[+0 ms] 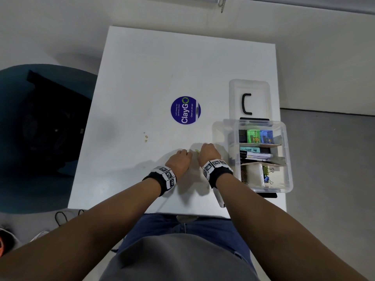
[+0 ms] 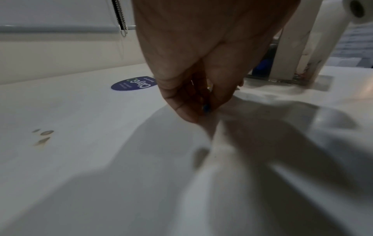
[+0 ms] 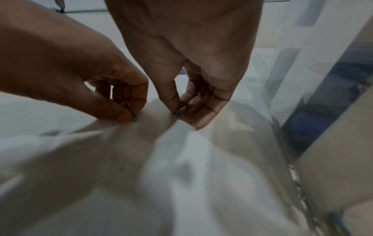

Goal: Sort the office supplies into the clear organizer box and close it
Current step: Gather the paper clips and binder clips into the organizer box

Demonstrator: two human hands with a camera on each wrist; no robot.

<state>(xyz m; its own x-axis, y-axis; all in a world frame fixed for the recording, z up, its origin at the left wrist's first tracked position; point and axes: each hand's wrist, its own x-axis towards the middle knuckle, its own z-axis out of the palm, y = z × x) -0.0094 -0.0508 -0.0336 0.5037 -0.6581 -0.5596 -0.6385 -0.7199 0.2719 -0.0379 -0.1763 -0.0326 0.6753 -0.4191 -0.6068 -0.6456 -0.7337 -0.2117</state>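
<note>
Both hands working fingertips-down on white table (image 1: 142, 78), side by side. Left hand (image 1: 179, 159) pinching small blue item (image 2: 206, 108); right hand (image 1: 209, 154) pinching another small piece. Yellow-green paper clip (image 1: 197, 151) lying between them. Clear organizer box (image 1: 285, 155) sitting open just right of right hand

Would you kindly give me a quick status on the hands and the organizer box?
Left hand and right hand pinching at small clips on the table. Organizer box open, mostly filled, lid behind it. Nothing blocking.
</note>
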